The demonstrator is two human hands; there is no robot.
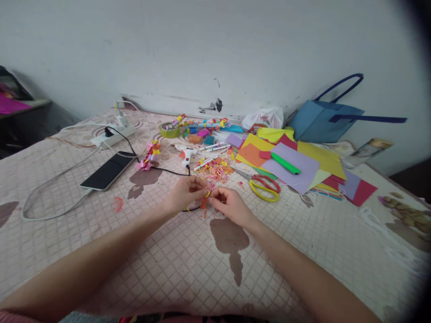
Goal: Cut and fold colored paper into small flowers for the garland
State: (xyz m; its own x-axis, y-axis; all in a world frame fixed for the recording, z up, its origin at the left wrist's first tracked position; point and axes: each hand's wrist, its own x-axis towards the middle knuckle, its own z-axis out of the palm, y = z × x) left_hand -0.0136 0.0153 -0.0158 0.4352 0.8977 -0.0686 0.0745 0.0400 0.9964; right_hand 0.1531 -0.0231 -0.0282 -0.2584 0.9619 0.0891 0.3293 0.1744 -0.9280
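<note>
My left hand (187,193) and my right hand (230,202) meet over the middle of the table, fingertips almost touching. Between my left thumb and fingers is a small yellow paper piece (207,194). The fingers of my right hand are pinched together at its other side; what they grip is too small to make out. Orange scraps (204,204) lie just below the fingertips. Beyond the hands is a heap of coloured paper clippings (215,170). A white glue gun (187,154) lies behind my left hand, and scissors (264,187) with red and yellow handles lie right of my right hand.
A phone (107,172) on a cable and a power strip (112,137) lie at left, near a paper flower strip (149,155). Green tape (169,130) stands behind. Coloured paper sheets (291,166), a blue bag (325,119) and a jar (368,150) are at right.
</note>
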